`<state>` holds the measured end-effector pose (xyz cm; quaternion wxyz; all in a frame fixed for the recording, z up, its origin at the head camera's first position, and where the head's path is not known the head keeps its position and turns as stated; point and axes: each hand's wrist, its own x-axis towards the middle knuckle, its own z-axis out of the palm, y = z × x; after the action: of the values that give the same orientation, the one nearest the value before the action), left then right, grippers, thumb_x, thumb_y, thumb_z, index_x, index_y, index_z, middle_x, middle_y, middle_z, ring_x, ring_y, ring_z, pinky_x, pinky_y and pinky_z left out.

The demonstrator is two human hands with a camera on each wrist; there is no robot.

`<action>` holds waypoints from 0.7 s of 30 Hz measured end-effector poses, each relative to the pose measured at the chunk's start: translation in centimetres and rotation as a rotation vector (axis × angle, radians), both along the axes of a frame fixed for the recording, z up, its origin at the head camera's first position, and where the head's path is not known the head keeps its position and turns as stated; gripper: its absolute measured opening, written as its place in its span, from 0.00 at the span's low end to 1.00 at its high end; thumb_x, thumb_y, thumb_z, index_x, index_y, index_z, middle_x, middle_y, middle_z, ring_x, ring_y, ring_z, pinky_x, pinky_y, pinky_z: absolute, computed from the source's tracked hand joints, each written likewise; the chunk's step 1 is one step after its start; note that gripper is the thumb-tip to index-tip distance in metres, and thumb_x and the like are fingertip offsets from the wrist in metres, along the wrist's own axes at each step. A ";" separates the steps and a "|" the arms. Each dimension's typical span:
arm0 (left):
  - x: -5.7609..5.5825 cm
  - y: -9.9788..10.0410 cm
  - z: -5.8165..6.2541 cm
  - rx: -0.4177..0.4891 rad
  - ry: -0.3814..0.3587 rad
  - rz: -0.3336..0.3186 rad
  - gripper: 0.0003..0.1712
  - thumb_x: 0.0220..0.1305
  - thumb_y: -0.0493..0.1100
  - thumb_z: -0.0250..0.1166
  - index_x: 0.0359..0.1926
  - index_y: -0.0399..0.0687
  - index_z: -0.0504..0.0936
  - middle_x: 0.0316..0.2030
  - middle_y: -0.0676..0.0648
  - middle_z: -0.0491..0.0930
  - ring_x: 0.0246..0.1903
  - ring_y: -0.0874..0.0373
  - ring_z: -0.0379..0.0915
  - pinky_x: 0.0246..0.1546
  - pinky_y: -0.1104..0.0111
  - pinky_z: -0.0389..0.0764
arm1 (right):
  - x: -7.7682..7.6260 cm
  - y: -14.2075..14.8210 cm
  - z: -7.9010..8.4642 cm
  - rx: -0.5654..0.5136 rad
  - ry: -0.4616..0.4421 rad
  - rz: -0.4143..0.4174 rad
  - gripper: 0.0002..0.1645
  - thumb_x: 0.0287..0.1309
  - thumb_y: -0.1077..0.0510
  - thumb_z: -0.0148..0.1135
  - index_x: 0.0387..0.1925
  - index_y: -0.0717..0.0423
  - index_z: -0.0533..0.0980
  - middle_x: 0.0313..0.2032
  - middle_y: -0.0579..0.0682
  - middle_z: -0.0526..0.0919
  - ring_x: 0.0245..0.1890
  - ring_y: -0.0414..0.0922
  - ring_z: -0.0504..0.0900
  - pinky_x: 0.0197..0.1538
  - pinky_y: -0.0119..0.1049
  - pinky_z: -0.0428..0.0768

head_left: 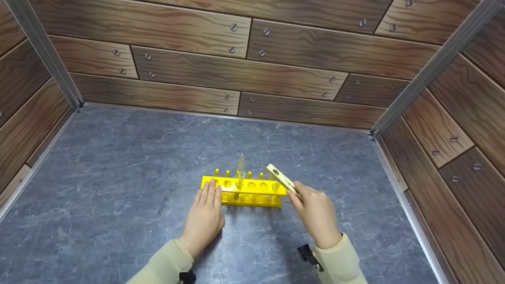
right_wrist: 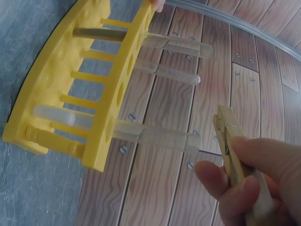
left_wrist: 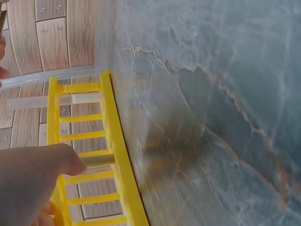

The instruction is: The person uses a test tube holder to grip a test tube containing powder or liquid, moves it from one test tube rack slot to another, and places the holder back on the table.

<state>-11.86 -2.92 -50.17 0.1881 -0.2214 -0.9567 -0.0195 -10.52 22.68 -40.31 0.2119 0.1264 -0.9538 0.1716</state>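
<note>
A yellow test tube rack (head_left: 244, 200) stands on the floor, its front toward me. My left hand (head_left: 205, 215) rests on the rack's left end with its fingers straight over the top; its thumb (left_wrist: 66, 160) is in front. My right hand (head_left: 317, 211) grips a wooden test tube holder (right_wrist: 230, 136) near the rack's right end. The holder's tip is apart from a clear test tube (right_wrist: 155, 136) with white contents low in it. Nearer the middle, another test tube (right_wrist: 178, 45) holds brownish contents. Behind it a tube (head_left: 241, 162) stands with its rounded end up.
The rack has a row of yellow pegs (head_left: 249, 174) along its back. Wood-print walls (head_left: 189, 67) close off the back and sides, with metal strips (head_left: 418, 83) at the corners. Grey marbled floor (head_left: 138, 157) surrounds the rack.
</note>
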 end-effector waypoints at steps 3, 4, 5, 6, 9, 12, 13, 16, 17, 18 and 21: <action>0.0 0.0 0.1 0.005 0.025 -0.002 0.39 0.53 0.48 0.65 0.60 0.27 0.67 0.61 0.28 0.63 0.62 0.39 0.59 0.60 0.52 0.65 | 0.1 0.2 0.0 -0.001 -0.003 -0.009 0.08 0.58 0.56 0.63 0.27 0.54 0.75 0.14 0.41 0.65 0.11 0.35 0.58 0.14 0.27 0.61; 0.0 0.0 0.1 0.011 0.028 -0.004 0.38 0.53 0.48 0.64 0.60 0.27 0.67 0.60 0.28 0.64 0.62 0.38 0.59 0.60 0.51 0.65 | 0.1 0.3 0.0 0.001 -0.004 -0.016 0.08 0.58 0.56 0.63 0.27 0.54 0.74 0.14 0.41 0.65 0.11 0.35 0.58 0.14 0.27 0.61; 0.0 0.0 0.1 0.017 0.029 -0.007 0.38 0.53 0.48 0.64 0.59 0.27 0.68 0.60 0.28 0.64 0.62 0.38 0.59 0.59 0.51 0.65 | 0.2 0.3 0.0 0.002 -0.005 -0.023 0.09 0.58 0.55 0.63 0.26 0.53 0.74 0.14 0.41 0.64 0.11 0.35 0.58 0.14 0.27 0.61; 0.0 0.0 0.1 0.021 0.028 -0.008 0.38 0.52 0.47 0.64 0.59 0.26 0.68 0.60 0.28 0.64 0.62 0.38 0.59 0.60 0.51 0.65 | 0.2 0.4 0.0 0.001 -0.006 -0.027 0.09 0.57 0.55 0.63 0.26 0.54 0.73 0.14 0.41 0.64 0.11 0.35 0.58 0.14 0.28 0.61; 0.0 0.0 0.2 0.042 0.019 -0.013 0.37 0.52 0.46 0.63 0.59 0.26 0.67 0.60 0.27 0.64 0.62 0.37 0.59 0.60 0.50 0.64 | 0.2 0.6 -0.1 -0.006 -0.010 -0.034 0.10 0.57 0.55 0.63 0.26 0.54 0.74 0.14 0.42 0.65 0.10 0.35 0.58 0.13 0.27 0.61; -0.1 -0.1 0.1 0.052 0.009 -0.011 0.38 0.53 0.46 0.63 0.60 0.27 0.67 0.61 0.28 0.63 0.63 0.38 0.57 0.61 0.51 0.62 | 0.2 0.7 -0.2 -0.016 -0.016 -0.035 0.09 0.58 0.55 0.63 0.27 0.55 0.75 0.14 0.42 0.66 0.10 0.35 0.59 0.13 0.27 0.62; -0.1 -0.2 0.1 0.053 0.009 -0.014 0.38 0.53 0.46 0.63 0.61 0.27 0.66 0.62 0.28 0.62 0.63 0.38 0.57 0.61 0.51 0.62 | 0.2 0.7 -0.2 -0.019 -0.017 -0.037 0.09 0.58 0.55 0.63 0.28 0.55 0.76 0.14 0.43 0.67 0.10 0.35 0.59 0.13 0.27 0.62; -0.1 -0.3 -0.2 0.060 0.018 -0.024 0.38 0.53 0.46 0.64 0.62 0.29 0.66 0.62 0.28 0.61 0.63 0.39 0.57 0.62 0.51 0.61 | 0.3 1.0 -0.3 -0.025 -0.016 -0.047 0.08 0.57 0.55 0.63 0.31 0.57 0.78 0.16 0.44 0.70 0.11 0.35 0.60 0.14 0.27 0.63; -0.1 -0.3 -0.3 0.065 0.022 -0.030 0.39 0.52 0.46 0.64 0.63 0.31 0.66 0.62 0.28 0.61 0.63 0.38 0.57 0.62 0.51 0.61 | 0.3 1.0 -0.4 -0.026 -0.014 -0.051 0.08 0.57 0.55 0.63 0.31 0.57 0.78 0.16 0.44 0.71 0.11 0.35 0.60 0.14 0.27 0.63; -0.1 -0.3 -0.4 0.073 0.026 -0.036 0.39 0.52 0.46 0.65 0.63 0.33 0.66 0.62 0.28 0.60 0.63 0.38 0.57 0.61 0.50 0.62 | 0.3 1.1 -0.5 -0.027 -0.008 -0.052 0.08 0.57 0.56 0.64 0.32 0.58 0.79 0.16 0.45 0.72 0.11 0.35 0.60 0.14 0.27 0.64; 0.0 -0.3 -0.8 0.091 0.035 -0.043 0.40 0.51 0.45 0.65 0.65 0.37 0.65 0.63 0.27 0.59 0.63 0.37 0.55 0.61 0.49 0.62 | 0.4 1.2 -0.7 -0.023 -0.001 -0.050 0.08 0.56 0.57 0.65 0.33 0.58 0.79 0.16 0.45 0.73 0.11 0.35 0.61 0.14 0.27 0.64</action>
<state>-11.90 -3.23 -50.96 0.2141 -0.2336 -0.9463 -0.0634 -10.10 23.90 -41.00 0.2170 0.0999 -0.9548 0.1772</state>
